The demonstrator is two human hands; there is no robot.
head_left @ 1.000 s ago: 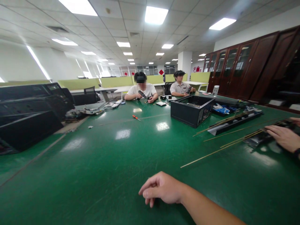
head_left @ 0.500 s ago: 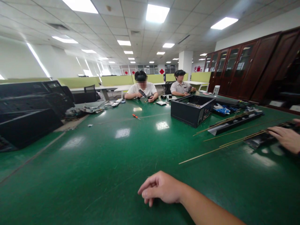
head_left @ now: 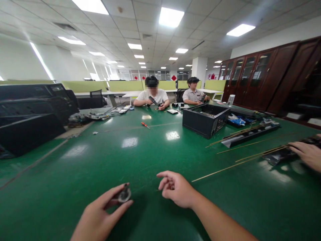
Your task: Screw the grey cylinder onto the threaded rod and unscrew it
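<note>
My left hand (head_left: 96, 212) grips a small round metal part (head_left: 124, 194) between thumb and fingers. The part is dark on top with a silvery ring, and blur hides its exact kind. To its right, my right hand (head_left: 177, 190) hovers over the green table (head_left: 140, 157), apart from the metal part. Its index finger points out to the left while the thumb and other fingers are curled in. Whatever the curled fingers may hold is too small to make out. Thin brass-coloured rods (head_left: 215, 170) lie beyond my right hand.
An orange screwdriver (head_left: 144, 124) lies mid-table. A black computer case (head_left: 198, 124) stands right of centre, beside metal channels (head_left: 250, 134). More dark cases (head_left: 30, 110) are stacked at left. Two people sit opposite; another person's hand (head_left: 307, 154) rests at the right edge.
My left hand has come into view from below with the round metal part. My right hand has risen slightly, its index finger now stretched and its other fingers curled more.
</note>
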